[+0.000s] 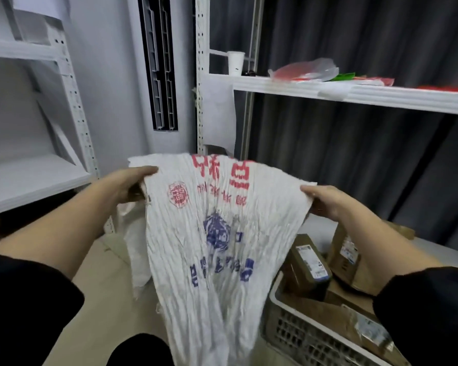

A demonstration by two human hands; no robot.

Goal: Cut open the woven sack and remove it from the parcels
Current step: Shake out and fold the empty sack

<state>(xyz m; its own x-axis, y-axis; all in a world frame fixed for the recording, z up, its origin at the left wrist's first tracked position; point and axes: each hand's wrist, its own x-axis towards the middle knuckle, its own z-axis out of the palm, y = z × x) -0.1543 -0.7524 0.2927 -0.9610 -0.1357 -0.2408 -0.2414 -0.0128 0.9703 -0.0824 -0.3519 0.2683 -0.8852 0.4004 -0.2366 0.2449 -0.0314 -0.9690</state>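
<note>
Head camera, looking forward and down. A white woven sack (217, 233), printed with red marks near the top and blue marks lower down, hangs spread in the middle of the view. Both forearms reach in from the bottom corners, each in a dark sleeve.

The left hand (128, 184), at about nine o'clock from the sack's centre, grasps the upper left edge, fingers curled over the fabric. The right hand (325, 200), at about three o'clock, pinches the upper right edge between thumb and fingers. The top edge stretches between them; the rest drops in long vertical creases and narrows toward six o'clock, where it passes out of view.

The sack looks empty, limp and light. It sags and folds with no stiffness, so it probably needs two spread grips on the edge, as here, to stay open. The weave looks smooth and may slip through a loose pinch.

At about four o'clock from the sack, brown parcels (311, 262) with white labels lie heaped in a pale slotted crate (296, 328) on the floor, free of the sack and just beside its hanging edge.

Behind, white metal shelves (354, 93) stand against dark curtains. At one o'clock, a white paper cup (235, 63) and a thin plastic bag (306, 70) sit on a shelf.
</note>
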